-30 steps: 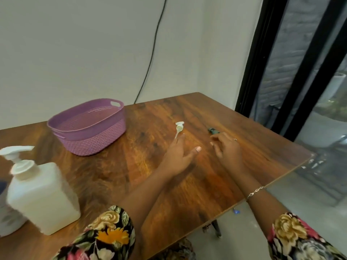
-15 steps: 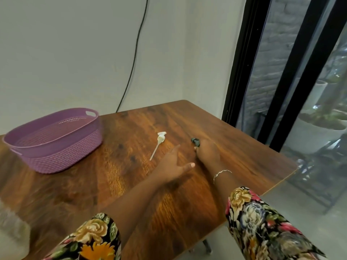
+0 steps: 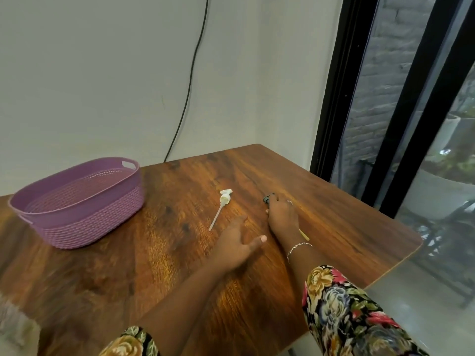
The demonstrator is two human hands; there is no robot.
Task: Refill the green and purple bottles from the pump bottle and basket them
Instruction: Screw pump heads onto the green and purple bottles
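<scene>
On the wooden bench, the right hand lies over a small dark pump top, its fingers curled around it, a thin tube poking out behind the wrist. The left hand rests flat beside it with fingers spread, holding nothing. A white pump head lies just ahead, and the purple basket sits well apart to the left.

Wooden table against pale wall, black-framed window alongside.
</scene>
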